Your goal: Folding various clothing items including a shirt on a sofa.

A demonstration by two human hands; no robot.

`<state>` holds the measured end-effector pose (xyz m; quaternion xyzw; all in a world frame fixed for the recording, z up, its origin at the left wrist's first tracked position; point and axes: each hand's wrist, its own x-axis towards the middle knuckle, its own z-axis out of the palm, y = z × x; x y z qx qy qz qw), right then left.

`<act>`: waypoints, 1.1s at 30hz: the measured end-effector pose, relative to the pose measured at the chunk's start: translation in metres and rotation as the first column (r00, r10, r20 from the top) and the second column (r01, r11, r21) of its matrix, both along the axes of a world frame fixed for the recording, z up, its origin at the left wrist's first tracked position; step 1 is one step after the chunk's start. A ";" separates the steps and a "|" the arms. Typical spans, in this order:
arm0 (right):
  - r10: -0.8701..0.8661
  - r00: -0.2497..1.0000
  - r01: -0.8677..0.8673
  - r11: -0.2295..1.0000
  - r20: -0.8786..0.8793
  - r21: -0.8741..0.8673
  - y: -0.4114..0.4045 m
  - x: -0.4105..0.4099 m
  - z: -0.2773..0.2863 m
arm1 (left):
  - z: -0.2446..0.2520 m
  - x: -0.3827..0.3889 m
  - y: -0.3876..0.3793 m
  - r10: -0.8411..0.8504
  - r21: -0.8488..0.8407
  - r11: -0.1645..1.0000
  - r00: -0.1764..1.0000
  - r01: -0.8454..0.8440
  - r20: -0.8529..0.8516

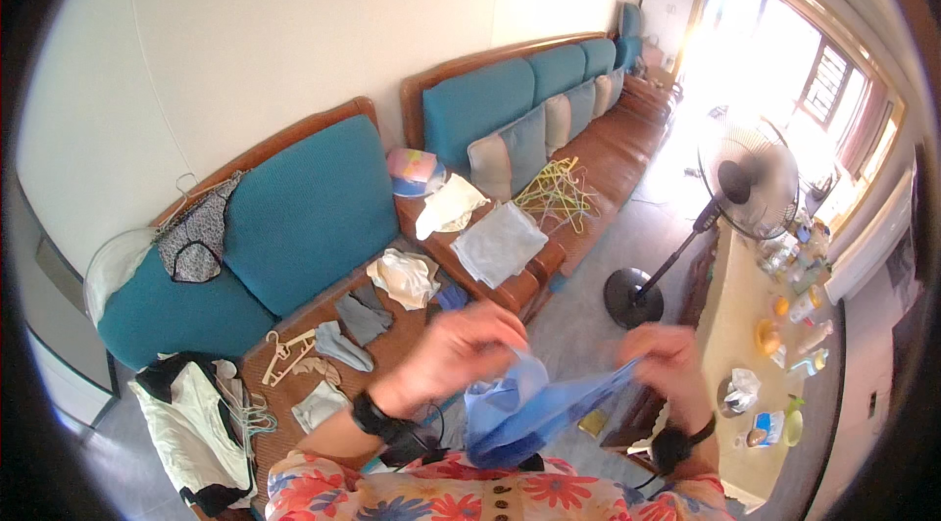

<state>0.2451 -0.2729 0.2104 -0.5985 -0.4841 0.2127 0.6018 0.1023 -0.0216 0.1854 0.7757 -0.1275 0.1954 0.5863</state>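
Observation:
A blue cloth garment [544, 411] hangs in front of my chest, stretched between my two hands. My left hand [470, 348] pinches one end of it, and my right hand [665, 359] grips the other end; both hands are somewhat blurred. The garment sags in the middle, so its exact kind is hard to tell. Left of my hands, on the brown woven sofa seat, lie a dark grey cloth [364, 315], a light blue-grey cloth [343, 346], a cream garment [404, 278] and a dark blue cloth [451, 297].
A folded grey cloth [498, 243] and white cloth [450, 206] lie on the wooden side table [514, 289]. Hangers [562, 190] are heaped on the far sofa. A standing fan [746, 179] rises near the cluttered long table [724, 315]. Black-and-white clothing [184, 433] drapes at left.

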 end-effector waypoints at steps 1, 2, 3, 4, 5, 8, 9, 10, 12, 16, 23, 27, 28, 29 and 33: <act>-0.164 0.982 0.163 0.986 -0.093 -0.015 -0.010 0.014 0.003 | 0.009 -0.006 0.010 0.067 -0.269 0.958 0.990 -0.098 -0.122; -0.436 0.877 0.443 0.896 -0.203 -0.012 -0.012 0.038 -0.007 | 0.008 -0.003 0.028 0.105 -0.502 0.837 0.964 -0.219 -0.246; -0.481 0.868 0.472 0.876 -0.120 -0.100 -0.025 0.083 -0.014 | -0.010 0.000 0.062 0.376 -0.281 0.841 0.873 -0.462 -0.310; -0.500 0.816 0.499 0.862 -0.291 -0.083 -0.023 0.119 -0.028 | -0.053 -0.005 0.104 0.514 -0.317 0.756 0.819 -0.573 -0.254; -0.518 0.760 0.539 0.840 -0.393 -0.064 -0.032 0.146 -0.038 | -0.058 -0.009 0.118 0.561 -0.312 0.698 0.763 -0.645 -0.321; -0.612 0.744 0.594 0.789 -0.267 -0.153 -0.038 0.149 -0.039 | -0.079 -0.041 0.127 0.571 -0.305 0.647 0.709 -0.699 -0.414; -0.635 0.744 0.610 0.772 -0.209 -0.178 -0.031 0.142 -0.040 | -0.084 -0.052 0.126 0.576 -0.269 0.647 0.689 -0.713 -0.440; -0.619 0.761 0.585 0.785 -0.197 -0.205 -0.029 0.142 -0.046 | -0.084 -0.059 0.123 0.561 -0.266 0.656 0.692 -0.707 -0.455; -0.545 0.804 0.505 0.837 -0.240 -0.208 -0.028 0.137 -0.048 | -0.077 -0.075 0.114 0.451 -0.222 0.756 0.736 -0.615 -0.504; -0.417 0.876 0.380 0.906 -0.241 -0.187 -0.044 0.134 -0.046 | -0.056 -0.102 0.101 0.226 -0.399 0.791 0.828 -0.463 -0.514; -0.420 0.801 0.413 0.904 -0.427 -0.115 -0.034 0.158 -0.032 | -0.083 -0.114 0.145 0.381 -0.585 0.502 0.770 -0.638 -0.512; -0.377 0.834 0.314 0.924 -0.403 -0.217 -0.008 0.148 -0.051 | -0.069 -0.090 0.104 0.210 -0.618 0.616 0.859 -0.487 -0.467; -0.407 0.805 0.364 0.913 -0.432 -0.182 0.008 0.134 -0.055 | -0.069 -0.085 0.095 0.185 -0.606 0.650 0.869 -0.459 -0.459; -0.397 0.807 0.352 0.918 -0.436 -0.185 0.021 0.123 -0.062 | -0.069 -0.080 0.086 0.160 -0.592 0.682 0.877 -0.429 -0.452; -0.380 0.794 0.342 0.924 -0.474 -0.169 0.038 0.100 -0.080 | -0.054 -0.050 0.040 0.045 -0.544 0.792 0.915 -0.277 -0.401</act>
